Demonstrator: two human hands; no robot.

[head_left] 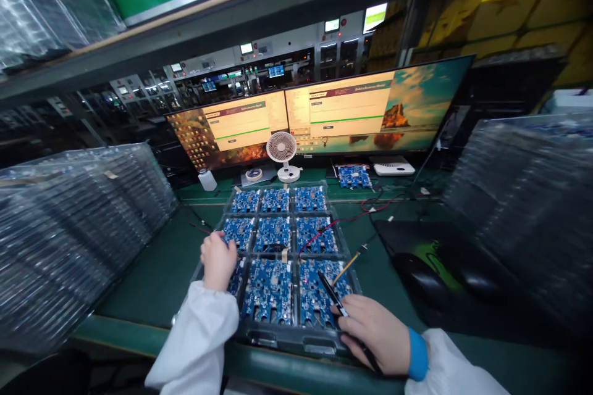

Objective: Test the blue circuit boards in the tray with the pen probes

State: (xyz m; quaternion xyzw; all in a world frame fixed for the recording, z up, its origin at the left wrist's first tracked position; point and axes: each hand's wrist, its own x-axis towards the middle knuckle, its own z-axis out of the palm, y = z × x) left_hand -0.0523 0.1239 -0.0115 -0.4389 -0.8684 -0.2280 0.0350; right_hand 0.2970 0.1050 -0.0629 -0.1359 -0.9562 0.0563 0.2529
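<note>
A clear plastic tray (282, 340) on the green bench holds several blue circuit boards (272, 233) in a grid. My left hand (217, 259) rests on the tray's left side, fingers curled over the edge of a board; whether it grips it I cannot tell. My right hand (376, 333) sits at the tray's near right corner and holds a thin black probe (334, 296) like a pen, its tip over the near right board. Red and black wires (345, 222) and a yellow lead (348, 262) run from the right onto the tray.
Tall stacks of clear trays stand at the left (74, 228) and right (528, 197). Two monitors (324, 114), a small white fan (282, 154), a lone board (354, 176) and a white box sit behind. A mouse (419, 274) lies on a black pad at right.
</note>
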